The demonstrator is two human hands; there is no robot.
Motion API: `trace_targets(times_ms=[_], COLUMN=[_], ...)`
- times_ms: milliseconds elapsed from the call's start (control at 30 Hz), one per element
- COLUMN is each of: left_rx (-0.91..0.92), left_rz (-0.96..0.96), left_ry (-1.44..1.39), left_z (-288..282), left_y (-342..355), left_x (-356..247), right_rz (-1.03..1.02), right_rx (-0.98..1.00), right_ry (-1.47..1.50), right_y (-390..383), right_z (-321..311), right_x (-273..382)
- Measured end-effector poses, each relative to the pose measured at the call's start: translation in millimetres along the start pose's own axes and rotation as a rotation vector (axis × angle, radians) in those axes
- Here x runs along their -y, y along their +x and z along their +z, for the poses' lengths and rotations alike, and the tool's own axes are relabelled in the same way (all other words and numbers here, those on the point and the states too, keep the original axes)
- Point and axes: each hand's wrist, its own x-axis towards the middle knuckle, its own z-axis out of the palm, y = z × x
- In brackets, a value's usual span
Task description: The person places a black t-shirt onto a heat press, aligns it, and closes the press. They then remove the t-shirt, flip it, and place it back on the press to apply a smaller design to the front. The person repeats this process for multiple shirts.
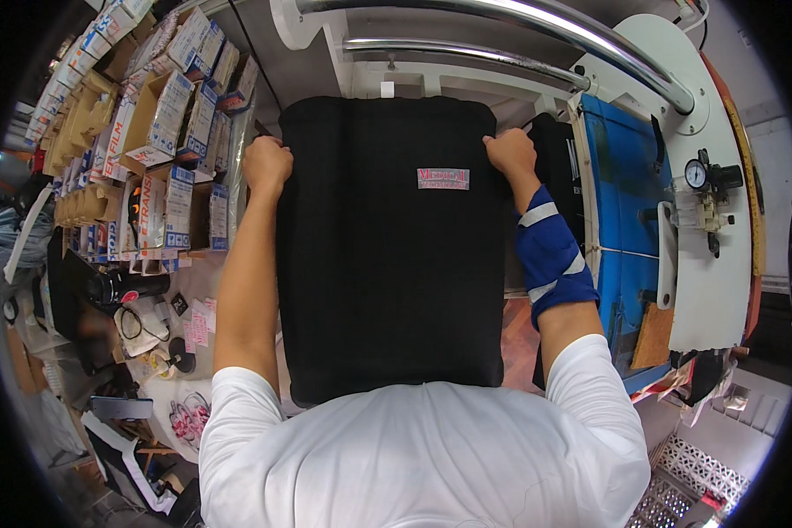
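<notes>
Now black fabric piece (pixel 387 255) hangs flat before my chest, held taut for spreading. Left hand (pixel 266 165) fingers curl tight, pinching its far left corner; right hand (pixel 511 153) pinches far right corner. Beyond, chrome rails (pixel 501 66) of white machine.

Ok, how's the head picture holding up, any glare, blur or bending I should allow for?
Head view: sharp in the middle, both hands, left hand and right hand, crisp on the black fabric panel; bright glare runs along the chrome rails; the fisheye bends those rails and the stacked cartons toward the rim; the corners are black; the fabric is so dark that its folds barely show.
</notes>
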Motion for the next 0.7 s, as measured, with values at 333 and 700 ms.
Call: trace_targets(times_ms=[333,700], left_rx=[0.134,-0.124], left_rz=[-0.039,0.812], left_ry=[-0.194,-0.182], left_z=[33,33], left_y=[11,-152], left_x=[29,-54], right_rz=[-0.058,-0.766], right_rx=[0.072,-0.399], right_ry=[0.521,0.174], right_y=[26,-147], right_z=[39,42], right_x=[-52,-48])
